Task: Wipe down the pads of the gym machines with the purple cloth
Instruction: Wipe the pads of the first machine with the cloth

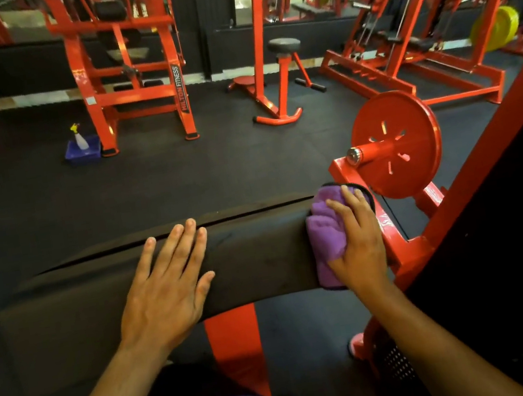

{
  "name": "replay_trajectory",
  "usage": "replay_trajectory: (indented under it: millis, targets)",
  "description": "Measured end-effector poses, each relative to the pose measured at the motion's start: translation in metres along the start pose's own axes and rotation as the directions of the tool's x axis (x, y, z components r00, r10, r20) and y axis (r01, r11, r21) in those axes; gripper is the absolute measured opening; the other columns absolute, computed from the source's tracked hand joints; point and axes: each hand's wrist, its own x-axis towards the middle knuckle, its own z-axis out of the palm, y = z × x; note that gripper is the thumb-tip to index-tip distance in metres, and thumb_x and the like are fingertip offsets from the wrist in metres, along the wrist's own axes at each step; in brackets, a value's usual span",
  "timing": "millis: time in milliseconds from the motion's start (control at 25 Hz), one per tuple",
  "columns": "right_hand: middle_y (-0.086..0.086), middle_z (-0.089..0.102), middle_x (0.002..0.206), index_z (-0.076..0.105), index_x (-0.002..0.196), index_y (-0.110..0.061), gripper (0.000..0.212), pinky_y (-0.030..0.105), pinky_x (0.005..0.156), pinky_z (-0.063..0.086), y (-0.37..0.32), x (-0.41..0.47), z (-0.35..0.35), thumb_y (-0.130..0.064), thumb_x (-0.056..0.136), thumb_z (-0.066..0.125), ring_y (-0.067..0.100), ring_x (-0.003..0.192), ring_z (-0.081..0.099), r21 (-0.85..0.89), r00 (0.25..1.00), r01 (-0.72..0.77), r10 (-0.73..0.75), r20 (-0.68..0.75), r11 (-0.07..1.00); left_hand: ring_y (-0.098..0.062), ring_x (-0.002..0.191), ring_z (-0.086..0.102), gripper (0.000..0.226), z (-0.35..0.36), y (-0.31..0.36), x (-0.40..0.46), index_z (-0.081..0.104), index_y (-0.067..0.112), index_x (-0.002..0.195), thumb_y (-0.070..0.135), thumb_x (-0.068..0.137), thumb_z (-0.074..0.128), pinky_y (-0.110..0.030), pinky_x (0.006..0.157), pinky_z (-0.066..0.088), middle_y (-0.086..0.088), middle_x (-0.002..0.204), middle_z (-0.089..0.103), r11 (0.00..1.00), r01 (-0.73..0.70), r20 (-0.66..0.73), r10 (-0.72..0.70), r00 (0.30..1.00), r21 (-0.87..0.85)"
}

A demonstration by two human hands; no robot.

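The left hand (167, 281) lies flat on the black pad (248, 254), palm down, fingers straight and slightly spread, pointing away toward the far edge, thumb out to the right; its forearm runs back to the near left. The right hand (357, 237) presses on the purple cloth (325, 232) at the pad's right end, fingers extended over the bunched fabric and reaching toward the far edge, wrist bent a little, forearm coming in from the near right. The cloth is folded over the pad's right end, hanging down its near face. Just right of the cloth stands the machine's red frame (391, 228), carrying a red weight plate (397, 143) on a horn with a shiny metal tip. Under the pad a red support post (238, 342) goes down to the dark floor. Far to the left, on the floor beside another red machine (126, 65), sits a blue tub (83, 152) holding a spray bottle (79, 137) with a yellow trigger. A red stand with a round black seat (284, 45) is farther off at centre.
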Motion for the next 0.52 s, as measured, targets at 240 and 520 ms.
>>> replay_trajectory:
  millis: [240, 520]
  targets:
    - [0.011, 0.038, 0.159, 0.052, 0.144, -0.009, 0.073, 0.066, 0.112, 0.034, -0.005, -0.064, 0.004, -0.029, 0.076, 0.067, 0.035, 0.15, 0.031, 0.033, 0.923, 0.319, -0.318, 0.219, 0.947, -0.026, 0.157, 0.024, 0.069, 0.004, -0.004, -0.005, 0.026, 0.006, 0.162, 0.046, 0.106, 0.029, -0.055, 0.126, 0.019, -0.012, 0.171, 0.021, 0.999, 0.019, -0.008, -0.019, 1.0, -0.034]
    - [0.016, 0.049, 0.15, 0.054, 0.139, -0.011, 0.06, 0.058, 0.114, 0.036, 0.002, 0.006, -0.005, -0.01, 0.079, 0.056, 0.034, 0.142, 0.043, 0.153, 0.992, -0.118, 0.125, -0.031, 0.981, -0.027, 0.157, 0.023, 0.073, 0.004, -0.011, -0.02, 0.024, 0.006, 0.162, 0.05, 0.104, 0.031, -0.057, 0.126, 0.018, -0.012, 0.171, 0.02, 0.997, 0.073, -0.039, -0.074, 0.997, -0.016]
